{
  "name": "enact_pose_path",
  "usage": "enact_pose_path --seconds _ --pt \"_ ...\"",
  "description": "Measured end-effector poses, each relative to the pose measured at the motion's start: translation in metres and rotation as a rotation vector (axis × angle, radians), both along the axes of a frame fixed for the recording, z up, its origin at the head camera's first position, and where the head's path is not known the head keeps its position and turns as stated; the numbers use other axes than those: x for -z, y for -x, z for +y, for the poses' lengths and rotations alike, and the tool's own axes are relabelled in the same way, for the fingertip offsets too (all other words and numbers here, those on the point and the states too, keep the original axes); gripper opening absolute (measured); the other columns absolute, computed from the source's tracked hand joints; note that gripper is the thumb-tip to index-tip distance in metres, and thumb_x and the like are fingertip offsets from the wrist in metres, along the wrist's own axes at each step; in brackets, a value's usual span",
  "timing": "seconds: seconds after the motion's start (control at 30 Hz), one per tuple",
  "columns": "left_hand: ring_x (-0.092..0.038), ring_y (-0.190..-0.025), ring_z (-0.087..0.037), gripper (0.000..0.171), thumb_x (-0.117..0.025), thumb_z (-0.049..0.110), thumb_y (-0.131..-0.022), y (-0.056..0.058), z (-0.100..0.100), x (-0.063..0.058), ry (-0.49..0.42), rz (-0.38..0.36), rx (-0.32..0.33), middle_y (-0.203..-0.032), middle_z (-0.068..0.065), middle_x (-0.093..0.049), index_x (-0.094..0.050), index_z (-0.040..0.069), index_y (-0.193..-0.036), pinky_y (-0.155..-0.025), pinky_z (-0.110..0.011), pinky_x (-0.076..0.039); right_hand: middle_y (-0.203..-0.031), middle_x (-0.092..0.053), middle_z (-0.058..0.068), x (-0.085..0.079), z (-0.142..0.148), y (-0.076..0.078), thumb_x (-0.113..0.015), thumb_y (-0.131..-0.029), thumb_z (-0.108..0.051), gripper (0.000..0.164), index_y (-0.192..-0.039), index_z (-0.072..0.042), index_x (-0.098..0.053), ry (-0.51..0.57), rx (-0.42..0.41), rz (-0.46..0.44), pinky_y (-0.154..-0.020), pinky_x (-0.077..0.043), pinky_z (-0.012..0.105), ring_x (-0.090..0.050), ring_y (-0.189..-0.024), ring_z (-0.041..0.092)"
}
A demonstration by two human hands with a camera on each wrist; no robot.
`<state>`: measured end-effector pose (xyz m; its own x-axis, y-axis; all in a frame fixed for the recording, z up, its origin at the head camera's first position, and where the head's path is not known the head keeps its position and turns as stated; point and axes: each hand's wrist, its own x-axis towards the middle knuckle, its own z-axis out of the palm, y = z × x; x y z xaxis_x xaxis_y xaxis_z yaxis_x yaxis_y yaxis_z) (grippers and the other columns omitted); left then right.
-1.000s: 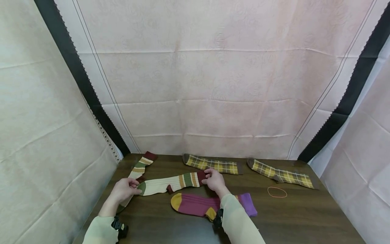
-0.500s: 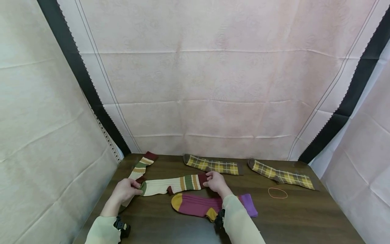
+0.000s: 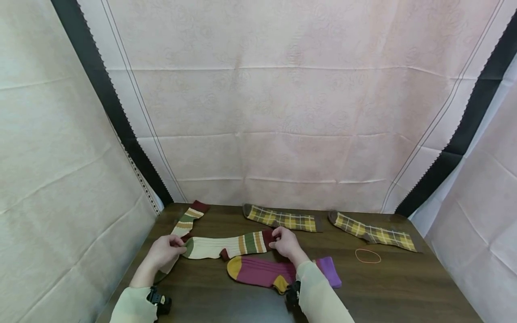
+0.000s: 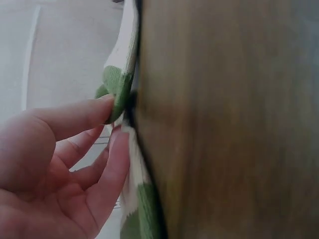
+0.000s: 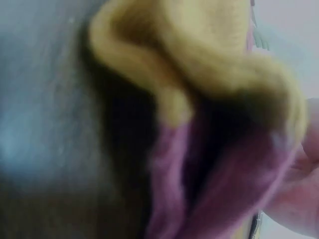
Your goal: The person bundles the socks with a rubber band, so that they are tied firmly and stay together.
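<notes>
A cream sock with a green toe, striped leg and maroon cuff lies stretched sideways between my two hands. My left hand pinches its green toe between thumb and fingers. At the other end, my right hand pinches the maroon cuff. A matching striped sock slants beneath the left hand, which partly covers it. Nearer to me, under the right forearm, is a purple sock with yellow toe and heel. That sock's heel fills much of the right wrist view, blurred, hiding most of the right hand.
Two yellow plaid socks, a left one and a right one, lie along the back of the brown table. An orange rubber band sits at the right. Pale cloth walls stand behind and at both sides.
Over the last second the cream sock has shifted slightly, its cuff end a touch to the right. Both hands keep their hold, and the other socks lie as before.
</notes>
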<state>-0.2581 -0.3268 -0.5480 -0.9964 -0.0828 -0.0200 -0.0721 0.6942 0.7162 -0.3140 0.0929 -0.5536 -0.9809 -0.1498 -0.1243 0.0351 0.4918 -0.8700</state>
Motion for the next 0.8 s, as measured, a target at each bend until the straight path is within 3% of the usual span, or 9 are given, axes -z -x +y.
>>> enact_pose_path --seconds 0.17,0.27,0.4,0.53,0.8 --pt "-0.066 -0.070 -0.020 0.010 -0.075 0.004 -0.096 -0.0046 -0.0011 0.0004 -0.111 0.016 -0.034 -0.083 -0.008 -0.067 -0.066 -0.001 -0.098 -0.066 -0.035 -0.055 -0.110 -0.061 0.011 -0.0002 0.0006 0.0005 -0.079 -0.095 0.002 0.045 -0.134 0.001 -0.057 0.040 -0.017 -0.014 -0.082 -0.052 0.041 -0.058 -0.097 0.025" --pt "-0.065 -0.071 -0.020 0.008 -0.072 0.001 -0.097 -0.0039 -0.0001 0.0015 -0.144 0.020 -0.042 -0.085 -0.009 -0.065 -0.065 -0.002 -0.099 -0.064 -0.033 -0.057 -0.110 -0.062 0.011 -0.0015 0.0022 0.0027 -0.079 -0.094 0.001 0.048 -0.139 0.002 -0.060 0.004 -0.038 -0.017 -0.083 -0.051 0.041 -0.058 -0.097 0.025" --pt "-0.064 -0.073 -0.021 0.010 -0.070 -0.003 -0.098 -0.0029 0.0007 0.0030 -0.186 -0.009 -0.031 -0.089 -0.012 -0.064 -0.064 -0.005 -0.105 -0.063 -0.033 -0.058 -0.114 -0.064 0.010 -0.0023 0.0049 0.0022 -0.079 -0.095 -0.001 0.042 -0.134 0.002 -0.065 -0.032 -0.073 -0.017 -0.089 -0.052 0.042 -0.058 -0.103 0.024" --pt "-0.066 -0.081 -0.023 0.022 -0.067 -0.007 -0.098 -0.0015 0.0004 0.0044 -0.232 -0.039 0.005 -0.099 -0.016 -0.067 -0.064 -0.013 -0.119 -0.067 -0.034 -0.060 -0.118 -0.065 0.010 -0.0028 0.0068 0.0007 -0.079 -0.095 -0.001 0.039 -0.131 0.002 -0.066 -0.019 -0.082 -0.016 -0.093 -0.053 0.046 -0.060 -0.107 0.025" --pt "-0.070 -0.088 -0.022 0.038 -0.075 0.001 -0.096 0.0041 0.0010 -0.0004 -0.204 -0.047 0.020 -0.108 -0.020 -0.073 -0.065 -0.018 -0.127 -0.072 -0.035 -0.063 -0.115 -0.067 0.010 -0.0011 0.0093 0.0051 -0.081 -0.093 -0.001 0.034 -0.125 0.002 -0.068 -0.014 -0.077 0.013 -0.094 -0.055 0.048 -0.063 -0.108 0.027"
